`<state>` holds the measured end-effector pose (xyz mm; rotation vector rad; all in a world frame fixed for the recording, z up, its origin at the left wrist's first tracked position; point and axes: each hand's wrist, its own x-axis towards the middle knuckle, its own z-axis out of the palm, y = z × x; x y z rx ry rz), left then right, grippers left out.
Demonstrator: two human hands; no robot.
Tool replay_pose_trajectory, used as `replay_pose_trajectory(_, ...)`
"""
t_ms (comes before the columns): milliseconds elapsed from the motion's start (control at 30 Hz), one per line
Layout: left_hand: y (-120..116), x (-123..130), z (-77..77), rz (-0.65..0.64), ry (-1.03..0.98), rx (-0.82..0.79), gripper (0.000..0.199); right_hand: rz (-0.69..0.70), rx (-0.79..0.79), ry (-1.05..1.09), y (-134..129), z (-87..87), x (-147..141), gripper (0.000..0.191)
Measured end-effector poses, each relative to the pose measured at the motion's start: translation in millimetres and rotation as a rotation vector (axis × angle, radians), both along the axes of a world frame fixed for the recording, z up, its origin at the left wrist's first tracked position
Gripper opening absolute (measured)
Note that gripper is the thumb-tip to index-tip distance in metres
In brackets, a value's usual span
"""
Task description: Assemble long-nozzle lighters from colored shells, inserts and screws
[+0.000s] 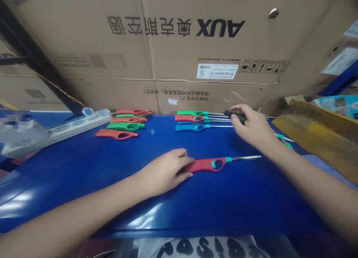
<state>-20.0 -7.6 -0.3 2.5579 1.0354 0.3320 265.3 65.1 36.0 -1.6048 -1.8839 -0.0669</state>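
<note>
A red gas lighter (pixel 205 164) with a teal trigger and a long metal barrel lies on the blue table (pixel 212 205), its barrel pointing right. My left hand (pixel 167 168) grips the butt end of its handle between thumb and fingers. Farther back, my right hand (pixel 248 127) is closed around a screwdriver (pixel 237 117) with a black and yellow handle. Beyond that hand, whole lighters lie in a row: a green one (pixel 190 113), a red one (pixel 187 118) and a blue one (pixel 190 128). Their barrel tips are partly hidden behind the right hand.
Several orange and green handle shells (pixel 116 134) lie at the back left. A white power strip (pixel 67 129) runs along the left side. A large cardboard sheet (pixel 173 71) stands behind the table. Brown tape-covered cardboard (pixel 313 138) and more lighter parts (pixel 283 138) are at the right.
</note>
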Motion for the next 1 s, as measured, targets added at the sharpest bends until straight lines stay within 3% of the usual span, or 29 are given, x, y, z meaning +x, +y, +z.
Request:
replay_pose_trajectory(133, 1, 1, -4.9, -0.015, -0.020, 0.035, 0.036, 0.475, -0.193, 0.273, -3, -3.5, -64, 0.021)
replay_pose_trajectory(300, 0, 2, -7.9, -0.006, -0.028, 0.047, 0.038, 0.703, -0.273, 0.283, 7, -20.5, -131, 0.020)
replay_pose_trajectory(467, -1, 4, -8.8, 0.023, -0.010, 0.033, 0.034, 0.717, -0.338, 0.234, 17, -30.9, -160, 0.021)
replay_pose_trajectory(733, 0, 3, -15.2, 0.005, -0.026, 0.081, 0.035, 0.684, -0.365, 0.243, 25, -39.2, -166, 0.018)
replay_pose_trajectory(867, 0, 4, -13.1, -0.005, -0.021, 0.080, 0.034, 0.725, -0.331, 0.424, 24, -33.1, -163, 0.016)
replay_pose_trajectory(1000, 4, 4, -13.7, -0.017, -0.044, 0.097, 0.037, 0.690, -0.360, 0.716, 12, -14.7, -144, 0.018)
